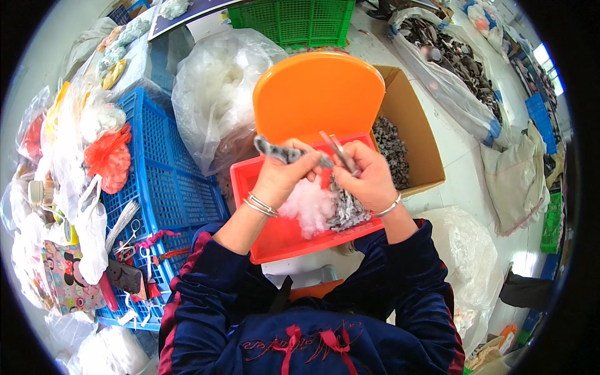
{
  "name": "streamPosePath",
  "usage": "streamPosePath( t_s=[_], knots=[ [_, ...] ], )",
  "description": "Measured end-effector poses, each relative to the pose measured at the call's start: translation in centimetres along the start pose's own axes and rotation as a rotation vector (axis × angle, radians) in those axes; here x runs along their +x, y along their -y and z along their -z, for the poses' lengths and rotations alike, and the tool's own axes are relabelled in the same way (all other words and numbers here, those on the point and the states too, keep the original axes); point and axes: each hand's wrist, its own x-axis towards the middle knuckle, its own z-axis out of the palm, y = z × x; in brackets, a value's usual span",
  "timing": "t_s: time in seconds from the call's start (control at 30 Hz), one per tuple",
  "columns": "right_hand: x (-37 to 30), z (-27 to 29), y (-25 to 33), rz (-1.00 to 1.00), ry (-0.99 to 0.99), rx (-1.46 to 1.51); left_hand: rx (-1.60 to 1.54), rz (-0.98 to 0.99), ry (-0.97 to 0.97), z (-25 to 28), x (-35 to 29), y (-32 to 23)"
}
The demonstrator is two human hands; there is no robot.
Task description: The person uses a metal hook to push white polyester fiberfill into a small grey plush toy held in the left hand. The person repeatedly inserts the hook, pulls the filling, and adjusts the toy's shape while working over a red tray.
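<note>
From my end of the head view, I have the left hand (289, 175) closed narrow, its thumb and bent fingers pinching a gray striped piece (278, 152). My right hand (369, 178) is also drawn in tight, thumb against curled fingers, gripping a slim metal tool (339, 152) that slants up and to the left. The tool is blurred, so I cannot tell its exact kind, nor whether my right fingertips also touch the piece.

The striped piece is plush-looking, long and narrow, banded in dark and pale gray, with a rounded end. It lies across my left fingers: the rounded end sticks out past them on the left, and the other end reaches toward the right hand, close by the tool.

Both hands hover over a red tray (274, 250). Below them in it I see a loose tuft of pale pink-white fluff (309, 209), nearest the left hand, and just beside that a heap of gray furry pieces (350, 212), under the right hand. An orange panel (319, 94) rises behind the tray's far edge. To the right stands a cardboard box (425, 147) holding more gray pieces.
</note>
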Motion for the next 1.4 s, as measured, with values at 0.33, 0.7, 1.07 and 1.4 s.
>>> streamPosePath(
  t_s=[0.33,0.7,1.07,1.4],
  knots=[
    [0.3,-1.1,0.5,-0.083,-0.03,0.14,-0.027,-0.014,-0.008,-0.1,0.0,-0.5],
    [0.7,-0.9,0.2,-0.183,-0.001,0.154,0.075,-0.063,-0.097,-0.3,0.1,0.1],
    [-0.2,4.0,0.5,-0.079,-0.266,-0.05,-0.081,-0.07,-0.15,3.0,0.7,-1.9],
    [0.1,14.4,-3.7,-0.002,-0.676,-0.511,0.164,-0.047,-0.125,2.6,1.0,-2.0]
  ],
)
